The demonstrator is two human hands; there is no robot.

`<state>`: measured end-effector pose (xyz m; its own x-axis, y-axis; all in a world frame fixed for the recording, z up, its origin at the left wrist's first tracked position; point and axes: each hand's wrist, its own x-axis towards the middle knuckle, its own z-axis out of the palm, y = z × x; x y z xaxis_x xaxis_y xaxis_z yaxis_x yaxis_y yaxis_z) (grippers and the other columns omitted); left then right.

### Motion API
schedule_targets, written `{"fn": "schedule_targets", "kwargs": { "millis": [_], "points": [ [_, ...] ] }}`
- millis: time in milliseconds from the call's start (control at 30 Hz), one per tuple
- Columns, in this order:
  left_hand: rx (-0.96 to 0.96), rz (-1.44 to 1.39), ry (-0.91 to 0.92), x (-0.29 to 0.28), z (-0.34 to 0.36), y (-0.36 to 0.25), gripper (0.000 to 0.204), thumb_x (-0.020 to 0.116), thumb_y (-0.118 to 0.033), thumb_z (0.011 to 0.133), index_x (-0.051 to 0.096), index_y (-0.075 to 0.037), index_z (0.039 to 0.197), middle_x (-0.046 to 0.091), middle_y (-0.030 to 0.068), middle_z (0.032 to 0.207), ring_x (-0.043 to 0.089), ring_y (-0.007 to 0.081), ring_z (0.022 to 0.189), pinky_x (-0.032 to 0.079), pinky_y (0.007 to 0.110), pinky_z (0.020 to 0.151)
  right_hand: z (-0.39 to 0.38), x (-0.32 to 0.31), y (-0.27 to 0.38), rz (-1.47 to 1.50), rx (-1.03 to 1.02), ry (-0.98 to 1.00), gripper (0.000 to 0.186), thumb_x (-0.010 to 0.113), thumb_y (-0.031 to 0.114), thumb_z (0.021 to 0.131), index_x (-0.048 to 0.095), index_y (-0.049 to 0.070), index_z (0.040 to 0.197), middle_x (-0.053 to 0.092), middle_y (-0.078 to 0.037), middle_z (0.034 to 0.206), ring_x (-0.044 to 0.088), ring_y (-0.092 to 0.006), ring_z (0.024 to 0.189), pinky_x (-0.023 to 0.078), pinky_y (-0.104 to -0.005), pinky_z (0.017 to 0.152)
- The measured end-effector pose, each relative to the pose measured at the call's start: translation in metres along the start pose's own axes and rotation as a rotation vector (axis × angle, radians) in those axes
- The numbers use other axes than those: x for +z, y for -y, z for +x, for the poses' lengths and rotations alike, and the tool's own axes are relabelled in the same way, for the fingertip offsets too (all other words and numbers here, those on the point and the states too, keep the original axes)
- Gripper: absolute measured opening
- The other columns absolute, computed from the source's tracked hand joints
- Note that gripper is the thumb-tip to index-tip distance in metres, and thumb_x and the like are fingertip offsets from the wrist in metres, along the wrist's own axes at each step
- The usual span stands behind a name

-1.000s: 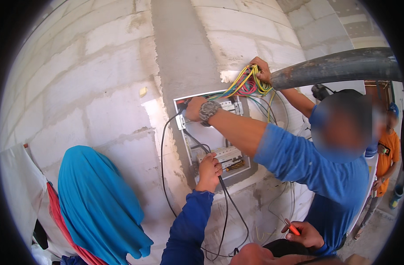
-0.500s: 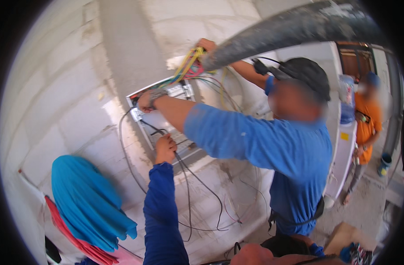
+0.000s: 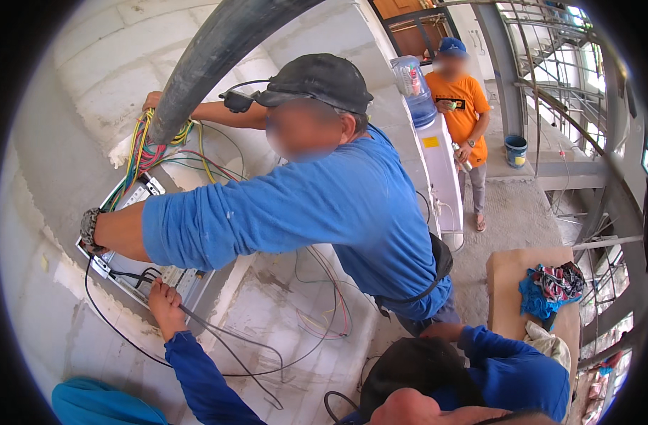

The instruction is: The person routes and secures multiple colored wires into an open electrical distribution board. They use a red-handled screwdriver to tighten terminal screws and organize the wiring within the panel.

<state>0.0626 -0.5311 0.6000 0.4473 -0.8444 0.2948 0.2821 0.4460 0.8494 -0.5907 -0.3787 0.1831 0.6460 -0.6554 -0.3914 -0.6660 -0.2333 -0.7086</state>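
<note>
My left hand (image 3: 167, 303), in a dark blue sleeve, grips black cables (image 3: 218, 330) at the lower edge of an open electrical panel box (image 3: 196, 292) set in the wall. Loose cable ends hang down to the right of it. My right hand (image 3: 443, 331) is low on the right, beside the co-worker's hip; a black cloth-like thing (image 3: 409, 375) partly covers it and its fingers are hidden. A co-worker in a blue shirt (image 3: 296, 205) reaches across, one hand inside the box, the other at a bundle of coloured wires (image 3: 138, 152) above it.
A thick dark pipe (image 3: 218, 53) slants down in front of the wall. A teal cloth (image 3: 104, 404) lies at lower left. Behind stand a water dispenser (image 3: 437, 170), a person in orange (image 3: 460, 113), a blue bucket (image 3: 515, 150) and a brown board (image 3: 508, 276) with cloths.
The view has swung right, so the box and co-worker sit further left. My left hand still grips the black cables. More of my right arm shows.
</note>
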Motion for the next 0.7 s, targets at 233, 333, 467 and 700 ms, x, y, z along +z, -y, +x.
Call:
{"fn": "schedule_targets", "kwargs": {
  "millis": [233,333,467,700],
  "points": [
    [0.024,-0.034,0.017,0.002,-0.010,-0.008,0.017,0.056,-0.025,0.114,0.063,-0.011,0.121,0.041,-0.0061,0.072,0.038,0.0070,0.052,0.030,0.024,0.040,0.013,0.003,0.036,0.211,-0.119,-0.152,0.047,0.057,0.034,0.108,0.064,0.004,0.144,0.065,-0.015,0.123,0.062,-0.0299,0.116,0.048,-0.0418,0.102],
    [-0.061,-0.154,-0.010,0.002,-0.019,-0.001,0.020,0.063,-0.025,0.111,0.067,-0.011,0.124,0.044,-0.0077,0.074,0.039,0.0057,0.053,0.031,0.023,0.041,0.015,0.004,0.063,0.495,-0.073,-0.161,0.048,0.056,0.037,0.110,0.063,0.004,0.145,0.062,-0.011,0.115,0.061,-0.0260,0.108,0.048,-0.0399,0.097],
    [0.020,-0.093,0.142,-0.004,-0.036,-0.002,0.017,0.056,-0.028,0.114,0.063,-0.012,0.117,0.046,-0.0054,0.076,0.038,0.0082,0.054,0.028,0.026,0.044,0.023,-0.005,0.119,1.011,0.040,-0.206,0.051,0.054,0.042,0.113,0.061,0.005,0.146,0.060,-0.007,0.105,0.059,-0.0207,0.097,0.049,-0.0373,0.089],
    [-0.130,-0.150,0.192,-0.012,-0.061,-0.020,0.025,0.051,-0.030,0.117,0.062,-0.007,0.118,0.049,-0.0020,0.079,0.045,0.0118,0.061,0.036,0.029,0.050,0.068,-0.077,0.251,0.373,-0.203,-0.371,0.051,0.053,0.040,0.116,0.055,0.006,0.154,0.061,-0.006,0.098,0.061,-0.0194,0.090,0.051,-0.0362,0.084]
  ]
}}
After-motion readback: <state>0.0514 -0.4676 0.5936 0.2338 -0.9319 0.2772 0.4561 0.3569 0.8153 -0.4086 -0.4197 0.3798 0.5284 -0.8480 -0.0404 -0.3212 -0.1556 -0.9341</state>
